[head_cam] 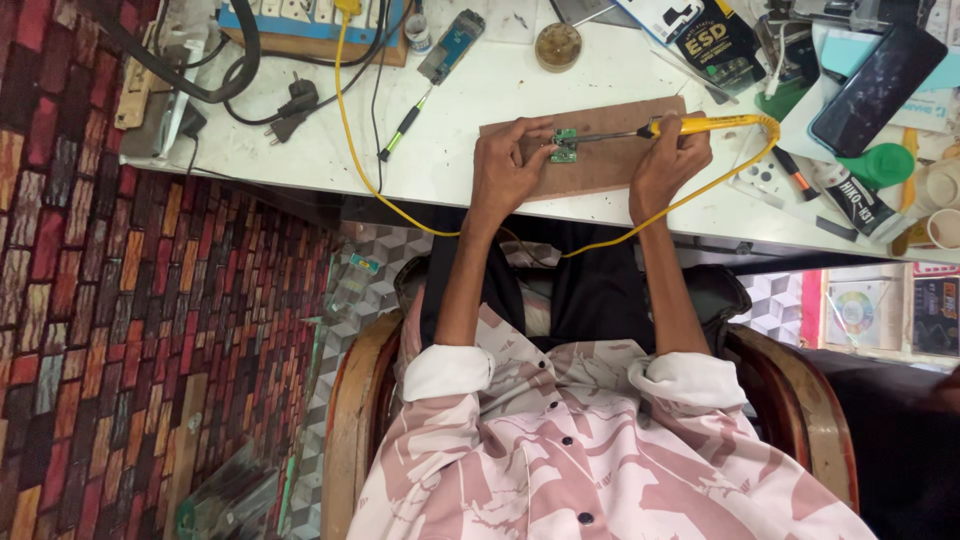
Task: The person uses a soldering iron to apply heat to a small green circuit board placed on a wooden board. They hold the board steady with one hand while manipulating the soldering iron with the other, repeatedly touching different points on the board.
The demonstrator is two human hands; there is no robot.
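Pink-and-white patterned shirt fills the bottom of the frame, its sleeves rolled above the elbows, with a curved wooden chair showing on either side. Both bare forearms reach up the frame toward the white counter across the top.

Left hand sits just left of centre, wrist bent, fingers curled down with its grip pinched on a small green circuit board. That board lies on a flat brown rectangular board of plain matte material, near the counter's front edge in the upper middle of the frame.

Right hand is beside it, grip clamped round the yellow handle of a soldering iron, held like a pen and lying almost level. Its thin dark metal tip points left and meets the circuit board. A yellow cable runs from the handle, loops down past the counter edge and climbs again at the upper left.

Further left lie a slim screwdriver and black plugs. A dark glossy phone rests at the upper right among clutter. Red brick-patterned floor covers the left side.
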